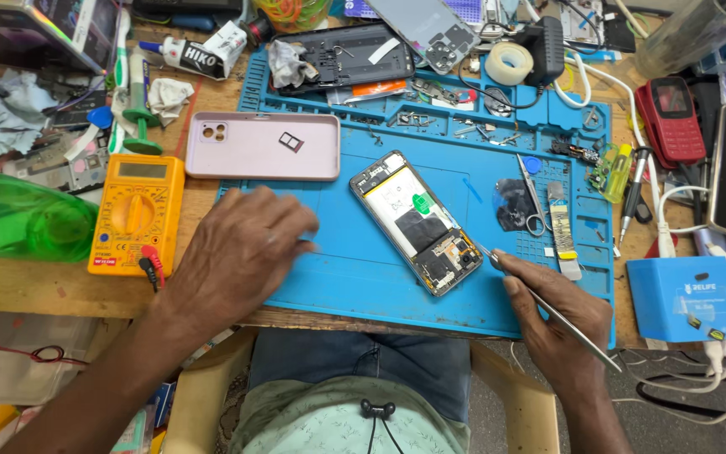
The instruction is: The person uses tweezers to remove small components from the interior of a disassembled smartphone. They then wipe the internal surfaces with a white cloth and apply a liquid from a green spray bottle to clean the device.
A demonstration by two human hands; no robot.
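Observation:
An opened phone (418,220) lies back-up and slanted on the blue repair mat (355,277), its battery and circuit board exposed. My right hand (552,315) grips metal tweezers (548,307); their tip rests at the phone's lower right corner. My left hand (241,252) lies palm down on the mat's left part, fingers spread, a little left of the phone and holding nothing. A pink phone case (254,147) with a small SIM tray (291,141) on it lies above my left hand.
A yellow multimeter (134,212) and a green plastic bottle (18,219) sit at left. Scissors (533,197), a dark round piece and a small blade lie right of the phone. A red keypad phone (672,118), a blue box (686,298) with white cables and a tape roll (509,63) crowd the right and back.

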